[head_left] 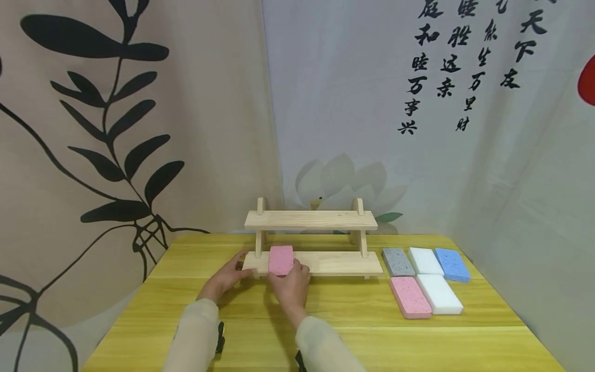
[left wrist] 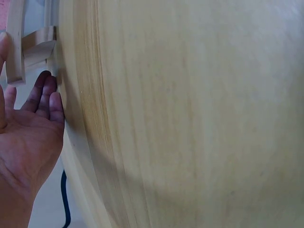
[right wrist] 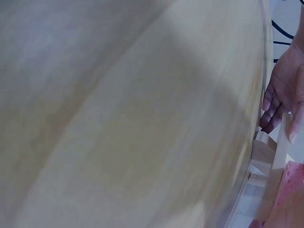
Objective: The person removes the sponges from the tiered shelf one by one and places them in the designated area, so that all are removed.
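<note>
A small two-tier wooden shelf [head_left: 344, 263] stands at the back of the table. My left hand [head_left: 225, 280] holds the left end of its lower board, thumb at the front edge and index finger toward the back. In the left wrist view, the other fingers of that hand extend loosely beside the shelf's foot [left wrist: 40, 42]. My right hand [head_left: 294, 290] pinches a pink sponge [head_left: 281, 259] by its lower and right edges, over the left part of the lower board. Part of this sponge shows at the right wrist view's edge, where the right hand is mostly cut off.
Right of the shelf lie a grey sponge [head_left: 398, 262], a blue sponge [head_left: 452, 265], another pink sponge [head_left: 411, 297], a small white block [head_left: 425, 261] and a larger white block [head_left: 439, 294]. The upper board [head_left: 310, 220] overhangs behind. A printed curtain [head_left: 223, 129] hangs behind the yellow table [head_left: 362, 341].
</note>
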Available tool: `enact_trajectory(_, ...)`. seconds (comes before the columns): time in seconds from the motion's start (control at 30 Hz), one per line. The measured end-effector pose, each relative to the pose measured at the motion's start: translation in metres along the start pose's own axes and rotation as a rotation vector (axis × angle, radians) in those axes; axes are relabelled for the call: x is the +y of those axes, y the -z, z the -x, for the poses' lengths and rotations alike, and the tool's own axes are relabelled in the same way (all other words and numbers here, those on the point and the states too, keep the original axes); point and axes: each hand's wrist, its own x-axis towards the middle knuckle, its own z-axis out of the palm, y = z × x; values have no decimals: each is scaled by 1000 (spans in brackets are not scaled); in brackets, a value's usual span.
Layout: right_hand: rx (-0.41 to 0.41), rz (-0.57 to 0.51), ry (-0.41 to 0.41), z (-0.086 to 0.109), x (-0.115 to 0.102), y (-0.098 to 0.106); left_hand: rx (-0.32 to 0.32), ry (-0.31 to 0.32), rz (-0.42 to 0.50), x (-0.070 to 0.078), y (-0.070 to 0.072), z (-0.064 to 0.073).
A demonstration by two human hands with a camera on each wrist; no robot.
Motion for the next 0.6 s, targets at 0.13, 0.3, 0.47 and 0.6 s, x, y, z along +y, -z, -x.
enact_trajectory(0.13,-7,2,3,-1,2,3,2,8,-6,2,-1,0)
enact_trajectory(0.3,-14,-14,19,-3,3,7,6,11,-8,2,-1,1)
enact_trajectory(0.47,-24,-17,11,-7,7,10,7,11,-11,2,-1,1)
enact_trajectory(0.6,-36,-10,7,-10,12,13,8,8,-5,1,0,1)
